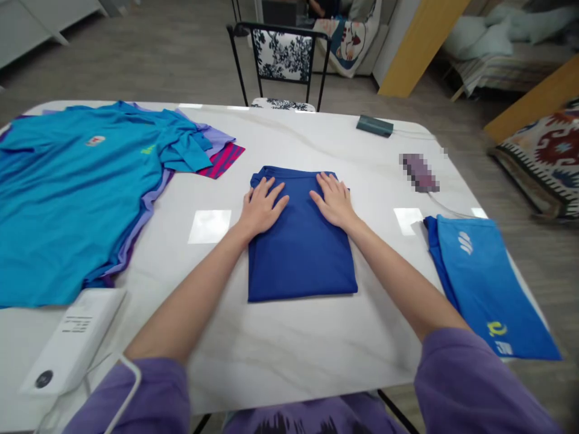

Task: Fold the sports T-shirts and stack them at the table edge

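Both hands, left hand [261, 208] and right hand [333, 200], lie flat and open on the folded blue shirt [301, 247]; uneven pressing could slide its layers and spoil the fold.

single head view, close above table [289, 337], facing forward and down toward 12 o'clock; chair [283, 57] at far edge, room beyond.

Pixelated object [419, 172] unreadable; teal shirt [67, 199] cut off left.

A dark blue shirt [301, 250], folded into a neat rectangle, lies flat mid-table.
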`<state>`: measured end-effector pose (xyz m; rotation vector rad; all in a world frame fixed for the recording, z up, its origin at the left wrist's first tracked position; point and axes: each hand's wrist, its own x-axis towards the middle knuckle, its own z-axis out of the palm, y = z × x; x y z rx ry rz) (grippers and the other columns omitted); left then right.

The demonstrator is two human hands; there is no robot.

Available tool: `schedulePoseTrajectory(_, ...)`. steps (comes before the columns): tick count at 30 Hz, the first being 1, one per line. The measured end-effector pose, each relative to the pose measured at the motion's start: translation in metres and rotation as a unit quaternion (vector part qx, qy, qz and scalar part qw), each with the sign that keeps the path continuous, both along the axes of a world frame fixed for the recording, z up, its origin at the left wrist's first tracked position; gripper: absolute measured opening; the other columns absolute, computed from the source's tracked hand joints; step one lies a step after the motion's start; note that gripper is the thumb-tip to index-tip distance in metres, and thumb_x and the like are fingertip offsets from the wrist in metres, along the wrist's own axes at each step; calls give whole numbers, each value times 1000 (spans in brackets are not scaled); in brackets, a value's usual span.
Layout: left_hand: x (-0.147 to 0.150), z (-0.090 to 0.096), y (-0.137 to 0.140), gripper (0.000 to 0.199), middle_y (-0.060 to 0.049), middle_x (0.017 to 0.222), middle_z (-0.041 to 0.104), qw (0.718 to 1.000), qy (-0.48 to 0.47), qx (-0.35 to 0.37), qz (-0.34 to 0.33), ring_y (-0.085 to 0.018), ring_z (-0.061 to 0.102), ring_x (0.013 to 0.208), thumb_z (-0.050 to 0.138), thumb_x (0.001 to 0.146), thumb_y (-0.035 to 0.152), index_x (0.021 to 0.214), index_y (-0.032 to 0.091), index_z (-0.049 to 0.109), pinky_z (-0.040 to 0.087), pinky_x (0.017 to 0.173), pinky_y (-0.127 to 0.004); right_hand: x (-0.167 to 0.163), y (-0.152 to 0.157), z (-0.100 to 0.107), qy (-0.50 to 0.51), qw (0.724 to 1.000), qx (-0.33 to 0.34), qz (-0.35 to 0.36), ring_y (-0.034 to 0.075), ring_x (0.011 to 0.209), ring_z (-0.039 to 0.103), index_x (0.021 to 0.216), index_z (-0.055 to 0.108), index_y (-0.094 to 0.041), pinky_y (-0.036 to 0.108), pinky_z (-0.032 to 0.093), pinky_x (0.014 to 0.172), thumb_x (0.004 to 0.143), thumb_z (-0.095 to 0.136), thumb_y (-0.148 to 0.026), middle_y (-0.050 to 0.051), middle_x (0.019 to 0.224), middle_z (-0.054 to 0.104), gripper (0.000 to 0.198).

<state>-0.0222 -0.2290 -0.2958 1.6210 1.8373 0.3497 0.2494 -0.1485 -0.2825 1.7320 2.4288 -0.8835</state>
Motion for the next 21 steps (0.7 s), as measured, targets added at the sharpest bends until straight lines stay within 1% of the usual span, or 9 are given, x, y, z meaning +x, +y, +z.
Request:
schedulePoseTrajectory(2, -13, -2, 11, 85, -25, 181, 43, 994, 29, 11, 108, -49, 38, 168, 54, 107, 76, 173, 22, 53, 32, 137, -74, 13, 12, 0, -30, 996, 29, -79, 47, 172, 32, 179, 42, -15, 74, 27, 140, 115, 37, -75, 25, 184, 38, 88)
schedulePoseTrajectory(4, -24, -4, 23, 101, -33, 171, 47, 978, 71, -20, 196, -55, 42, 162, 66, 96, 84, 166, 13, 56, 35, 133, -76, 25, 22, 1, -65, 986, 37, -149, 54, 162, 43, 168, 55, -9, 77, 35, 133, 108, 48, -84, 33, 174, 45, 95)
schedulePoseTrajectory(6, -31, -7, 34, 103, -35, 166, 51, 972, 86, -78, 206, -57, 44, 159, 75, 86, 88, 154, 12, 63, 35, 133, -77, 32, 29, 2, -85, 982, 0, -171, 55, 152, 55, 151, 68, -11, 77, 40, 128, 100, 60, -89, 33, 164, 55, 93)
schedulePoseTrajectory(9, -32, -8, 46, 83, -29, 160, 60, 977, 76, -106, 171, -54, 52, 154, 83, 85, 78, 139, 18, 65, 39, 131, -75, 30, 32, 10, -85, 983, -80, -143, 48, 142, 66, 145, 72, -16, 69, 48, 125, 101, 70, -77, 27, 154, 67, 76)
schedulePoseTrajectory(13, -19, 6, 47, 60, -13, 124, 78, 979, -45, -49, 192, -34, 74, 117, 89, 89, 58, 124, 22, 57, 58, 117, -60, 26, 24, 36, 0, 987, -109, -118, 36, 134, 73, 151, 64, -23, 51, 57, 119, 111, 64, -50, 13, 143, 78, 48)
schedulePoseTrajectory(15, -10, 23, 44, 69, -4, 108, 77, 969, -105, 12, 221, -25, 72, 100, 96, 82, 61, 120, 23, 53, 62, 113, -57, 35, 15, 57, 79, 984, -102, -125, 30, 128, 75, 151, 61, -27, 46, 58, 117, 114, 61, -50, 7, 139, 80, 43)
schedulePoseTrajectory(17, -1, 48, 40, 88, 4, 102, 75, 957, -144, 68, 241, -18, 68, 92, 103, 71, 70, 124, 25, 50, 63, 114, -62, 54, 3, 84, 166, 972, -96, -138, 26, 124, 75, 149, 59, -29, 42, 60, 116, 115, 59, -58, 3, 135, 80, 45)
schedulePoseTrajectory(19, 10, 84, 36, 103, 10, 104, 75, 941, -214, 132, 226, -13, 67, 90, 105, 63, 76, 135, 27, 50, 63, 113, -68, 81, -15, 120, 244, 954, -81, -153, 24, 123, 74, 145, 59, -28, 41, 62, 115, 114, 59, -69, 3, 132, 78, 51)
schedulePoseTrajectory(21, 25, 128, 33, 105, 14, 108, 76, 922, -287, 187, 181, -10, 68, 93, 103, 66, 76, 146, 31, 52, 59, 115, -73, 112, -39, 167, 305, 937, -53, -162, 24, 125, 72, 141, 59, -28, 40, 63, 113, 110, 61, -78, 3, 130, 75, 58)
